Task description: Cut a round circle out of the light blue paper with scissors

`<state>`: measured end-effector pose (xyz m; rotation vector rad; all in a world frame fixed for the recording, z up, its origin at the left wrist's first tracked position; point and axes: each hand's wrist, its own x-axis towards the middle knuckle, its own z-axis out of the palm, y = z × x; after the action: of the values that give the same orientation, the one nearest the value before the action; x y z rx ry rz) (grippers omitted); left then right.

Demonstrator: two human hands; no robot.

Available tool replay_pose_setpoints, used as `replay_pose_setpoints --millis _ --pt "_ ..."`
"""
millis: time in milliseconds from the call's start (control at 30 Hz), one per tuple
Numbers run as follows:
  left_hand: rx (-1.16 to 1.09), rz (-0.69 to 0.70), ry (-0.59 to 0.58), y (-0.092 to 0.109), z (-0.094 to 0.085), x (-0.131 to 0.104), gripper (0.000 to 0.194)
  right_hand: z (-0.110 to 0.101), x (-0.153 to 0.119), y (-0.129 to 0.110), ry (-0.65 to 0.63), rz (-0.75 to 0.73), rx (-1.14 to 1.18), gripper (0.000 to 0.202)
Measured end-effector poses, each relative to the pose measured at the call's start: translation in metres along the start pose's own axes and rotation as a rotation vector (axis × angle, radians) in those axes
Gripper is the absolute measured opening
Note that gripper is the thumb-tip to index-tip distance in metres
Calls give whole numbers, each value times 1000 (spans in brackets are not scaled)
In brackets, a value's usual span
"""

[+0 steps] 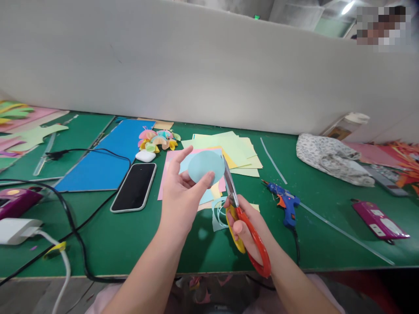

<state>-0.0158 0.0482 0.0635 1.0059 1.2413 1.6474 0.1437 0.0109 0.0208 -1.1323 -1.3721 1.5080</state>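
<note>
Left hand (180, 196) pinched blue paper circle (205, 166) at lower edge, lifted above green desk (137, 244), edge free for blades. Right hand (248, 229) closed through handles of red scissors (244, 218), blades upright, touching circle's right rim. Glue gun (284, 201) lay nearby.

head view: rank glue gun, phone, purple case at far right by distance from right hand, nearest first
From the right hand, which holds the scissors:
1. Glue gun, just to its right.
2. Phone, to the left, past the left hand.
3. Purple case, far right.
</note>
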Motion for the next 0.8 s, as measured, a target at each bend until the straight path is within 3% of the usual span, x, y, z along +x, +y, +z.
replay_pose_setpoints --millis 800 --pt "-13 31 14 0 -6 5 69 0 -2 -6 -6 28 -37 81"
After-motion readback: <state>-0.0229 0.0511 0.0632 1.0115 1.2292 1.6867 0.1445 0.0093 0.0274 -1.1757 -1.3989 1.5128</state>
